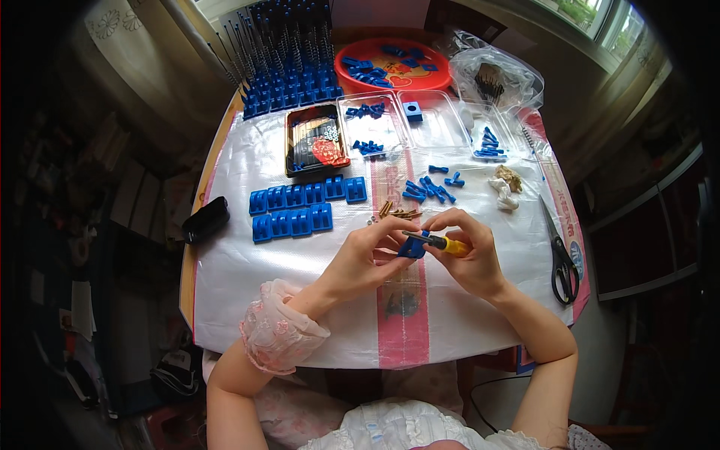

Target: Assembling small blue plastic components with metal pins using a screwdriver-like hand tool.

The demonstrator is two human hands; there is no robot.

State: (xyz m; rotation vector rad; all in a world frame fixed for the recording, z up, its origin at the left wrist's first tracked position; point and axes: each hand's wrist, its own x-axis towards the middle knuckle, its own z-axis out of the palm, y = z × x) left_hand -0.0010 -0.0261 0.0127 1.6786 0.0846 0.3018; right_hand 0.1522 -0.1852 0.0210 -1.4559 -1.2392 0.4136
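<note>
- Head view: left hand [365, 259] pinches small blue plastic part [412, 247] above tabletop [247, 277], near centre.
- Right hand [469, 255] grips yellow-handled screwdriver [442, 243], tip at part.
- Brass screws [396, 211] just beyond.

You are sitting in a home turned piecework station: a small bench [225, 277] under a woven plastic sheet, a window [592, 15] past its far right corner, a curtain [120, 30] by its far left corner. Rows of blue plastic blocks [296, 210], clear sorting trays [405, 124] and a red tray [390, 64] along its far edge show small-parts assembly.
</note>
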